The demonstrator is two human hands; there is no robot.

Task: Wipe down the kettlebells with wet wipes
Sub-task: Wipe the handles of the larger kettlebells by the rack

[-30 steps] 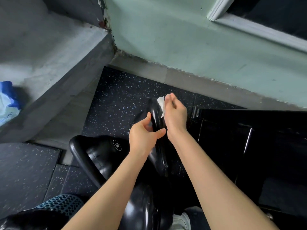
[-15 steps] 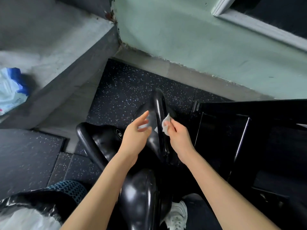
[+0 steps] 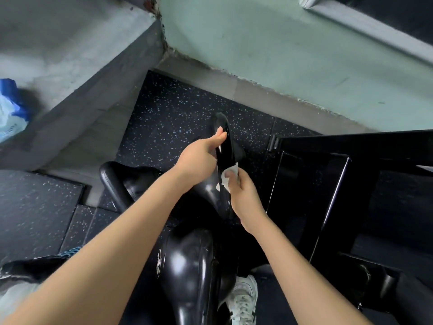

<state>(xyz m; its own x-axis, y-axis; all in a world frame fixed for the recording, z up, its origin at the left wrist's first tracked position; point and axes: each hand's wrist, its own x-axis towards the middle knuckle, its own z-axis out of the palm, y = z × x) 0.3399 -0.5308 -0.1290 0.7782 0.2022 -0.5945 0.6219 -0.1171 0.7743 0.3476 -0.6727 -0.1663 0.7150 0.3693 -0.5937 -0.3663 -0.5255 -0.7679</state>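
Bare forearms, no sleeves, white laced sneaker (image 3: 243,301), blue patterned garment (image 3: 70,250)

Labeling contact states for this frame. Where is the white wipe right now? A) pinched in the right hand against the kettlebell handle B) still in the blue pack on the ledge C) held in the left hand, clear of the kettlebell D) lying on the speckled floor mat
A: the wipe sits under the right hand fingers, pressed on the kettlebell handle, while the left hand steadies that handle higher up.
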